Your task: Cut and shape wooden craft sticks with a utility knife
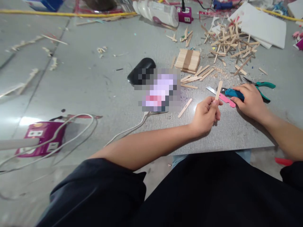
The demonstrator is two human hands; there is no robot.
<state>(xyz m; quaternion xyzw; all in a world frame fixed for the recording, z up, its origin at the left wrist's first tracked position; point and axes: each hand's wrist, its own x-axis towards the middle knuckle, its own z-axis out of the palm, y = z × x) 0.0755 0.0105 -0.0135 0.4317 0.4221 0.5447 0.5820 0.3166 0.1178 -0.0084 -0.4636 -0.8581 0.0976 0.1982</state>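
My left hand (205, 115) is closed around the lower end of a wooden ice-cream stick (219, 89), which it holds upright over a grey board (213, 135). My right hand (251, 101) rests on the board with its fingers curled over a blue-handled tool (233, 93). A pink utility knife (226, 99) with its blade out lies between my two hands. Green-handled pliers (261, 86) lie just beyond my right hand. One loose stick (185, 107) lies left of my left hand.
A stacked panel of glued sticks (188, 60) and a heap of loose sticks (230, 44) lie further back, by white foam sheets (262, 25). A black object (141, 71), a purple power strip (40, 138) with white cables, and a white bottle (157, 12) lie around.
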